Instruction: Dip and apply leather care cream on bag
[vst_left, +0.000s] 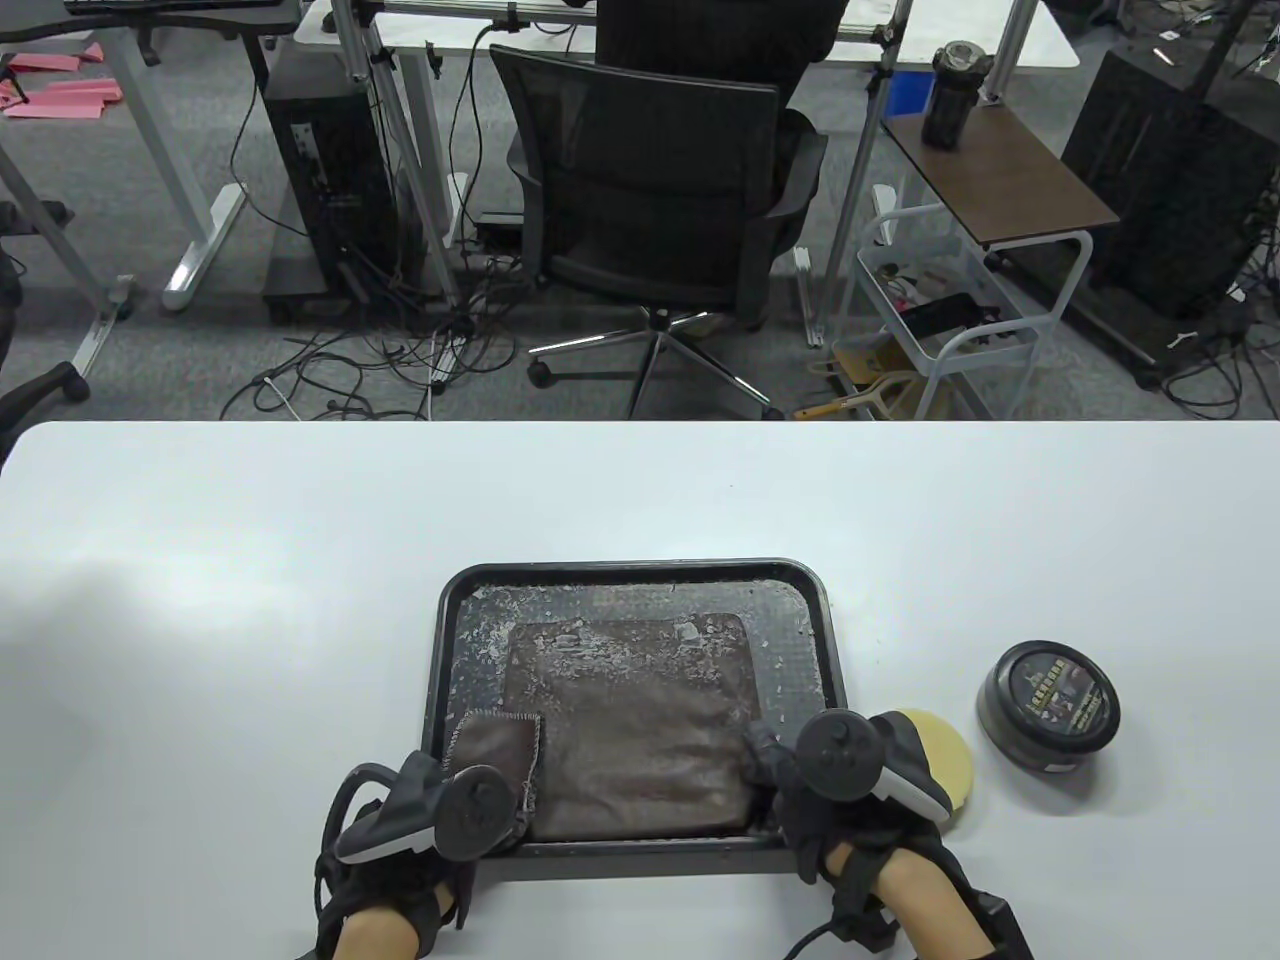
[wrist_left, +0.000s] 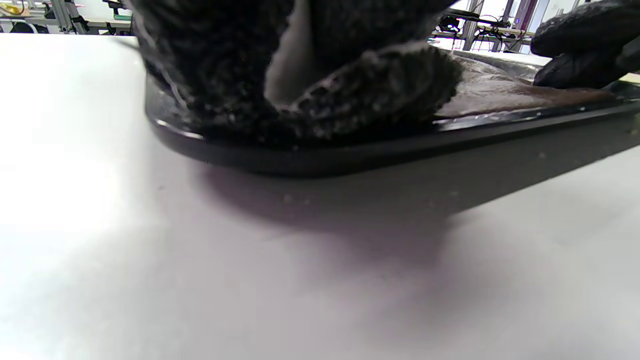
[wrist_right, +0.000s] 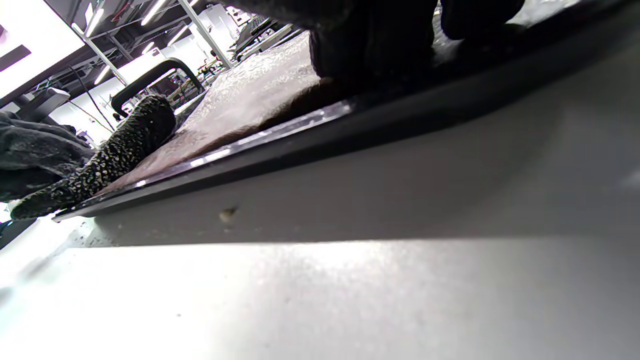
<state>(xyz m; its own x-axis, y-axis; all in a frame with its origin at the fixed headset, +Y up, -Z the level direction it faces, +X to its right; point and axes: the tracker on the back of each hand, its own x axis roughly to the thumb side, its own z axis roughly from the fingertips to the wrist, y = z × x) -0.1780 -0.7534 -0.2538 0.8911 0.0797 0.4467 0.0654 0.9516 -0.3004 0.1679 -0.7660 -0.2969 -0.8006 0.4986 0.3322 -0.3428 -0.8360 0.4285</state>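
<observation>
A flat brown leather bag (vst_left: 630, 720) lies in a black tray (vst_left: 640, 568) smeared with pale cream flecks. A small brown cloth piece (vst_left: 495, 745) overlaps the bag's front left corner. My left hand (vst_left: 510, 815) sits at that corner; its fingers (wrist_left: 350, 95) rest on the tray rim (wrist_left: 380, 155) by the cloth, and what they hold is hidden. My right hand (vst_left: 765, 760) touches the bag's front right corner, fingers (wrist_right: 370, 45) pointing down onto the leather (wrist_right: 250, 95). A round yellow sponge (vst_left: 950, 760) lies just right of that hand. The cream tin (vst_left: 1050, 705) stands lidded further right.
The white table (vst_left: 250, 600) stretches wide to the left and behind the tray. An office chair (vst_left: 660, 200), a small cart (vst_left: 950, 320) and cables stand on the floor beyond the far edge.
</observation>
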